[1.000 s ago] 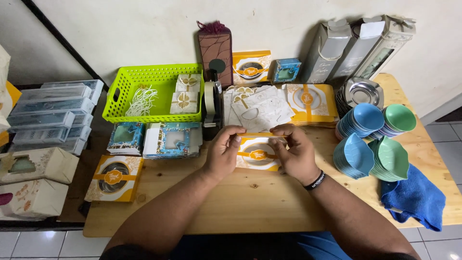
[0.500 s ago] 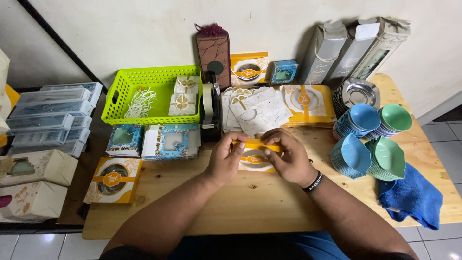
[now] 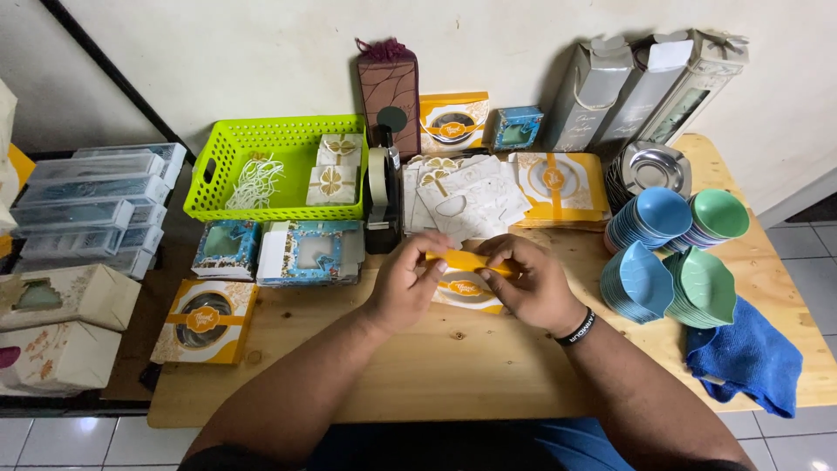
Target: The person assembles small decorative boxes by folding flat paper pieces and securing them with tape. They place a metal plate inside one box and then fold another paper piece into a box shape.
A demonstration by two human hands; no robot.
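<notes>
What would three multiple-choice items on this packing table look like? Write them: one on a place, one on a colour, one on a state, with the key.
1. Where does the blue cloth lie?
A. in the green basket
B. at the table's right end, beside the stacked dishes
C. under the tape dispenser

2. What colour is the basket?
A. bright green
B. red
C. black

3. How is the yellow and white box held?
A. it lies untouched
B. one hand lifts it high above the table
C. both hands grip it, low over the table

Key: 1 B, the cloth sits just right of the blue and green dishes. 2 A, its lattice walls are lime green. 3 C, the left hand and the right hand pinch it from either side above the wooden table.
</notes>
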